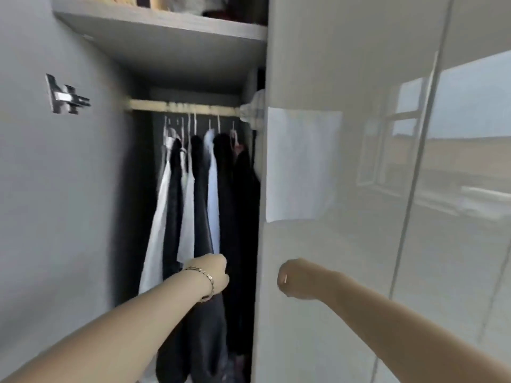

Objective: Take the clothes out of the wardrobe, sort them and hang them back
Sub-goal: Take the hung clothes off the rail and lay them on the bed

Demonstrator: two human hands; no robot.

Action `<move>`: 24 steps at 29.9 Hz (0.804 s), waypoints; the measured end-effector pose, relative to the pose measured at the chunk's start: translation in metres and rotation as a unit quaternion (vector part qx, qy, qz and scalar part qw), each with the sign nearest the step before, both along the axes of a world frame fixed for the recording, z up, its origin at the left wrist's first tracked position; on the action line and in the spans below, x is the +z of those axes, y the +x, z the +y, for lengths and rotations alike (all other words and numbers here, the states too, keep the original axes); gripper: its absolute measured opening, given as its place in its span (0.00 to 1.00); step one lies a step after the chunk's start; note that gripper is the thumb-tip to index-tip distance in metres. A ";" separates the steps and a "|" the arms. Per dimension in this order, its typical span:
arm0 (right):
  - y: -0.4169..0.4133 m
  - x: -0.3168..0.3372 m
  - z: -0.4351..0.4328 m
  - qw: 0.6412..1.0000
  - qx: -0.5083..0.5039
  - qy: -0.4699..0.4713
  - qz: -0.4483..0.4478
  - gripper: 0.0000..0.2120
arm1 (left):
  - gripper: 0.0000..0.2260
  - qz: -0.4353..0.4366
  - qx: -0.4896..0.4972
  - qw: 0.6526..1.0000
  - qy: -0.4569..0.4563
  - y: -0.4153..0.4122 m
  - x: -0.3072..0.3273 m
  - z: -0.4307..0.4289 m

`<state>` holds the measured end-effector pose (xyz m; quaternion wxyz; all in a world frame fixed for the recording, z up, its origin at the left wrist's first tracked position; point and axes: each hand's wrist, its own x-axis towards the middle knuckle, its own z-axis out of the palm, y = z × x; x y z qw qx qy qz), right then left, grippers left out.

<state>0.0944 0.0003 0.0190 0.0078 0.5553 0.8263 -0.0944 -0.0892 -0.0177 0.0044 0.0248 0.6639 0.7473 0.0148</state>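
hanging in wardrobe (69, 189), dark and white clothes (200, 189)

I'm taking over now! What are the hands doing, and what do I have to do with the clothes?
Left hand: reaches in low among the hanging clothes, against a dark garment. Its fingers are hidden, so I cannot tell if it grips.
Right hand: curled into a fist in front of the glossy door panel, with nothing showing in it.
Clothes: light and dark pieces, mixed, hang from the rail.
Done: the wardrobe is open.
Left: take the clothes out, sort them, hang them back.
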 end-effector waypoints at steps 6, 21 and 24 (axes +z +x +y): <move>-0.102 0.035 0.039 0.989 0.114 -0.021 0.090 0.08 | 0.07 -0.063 0.157 0.985 0.045 -0.100 0.023 0.012; -0.337 0.153 0.157 0.950 0.096 0.238 0.177 0.15 | 0.06 -0.053 0.182 0.970 0.151 -0.241 0.081 0.117; -0.361 0.160 0.179 0.967 0.079 0.236 0.061 0.12 | 0.06 -0.053 0.171 0.971 0.156 -0.249 0.085 0.137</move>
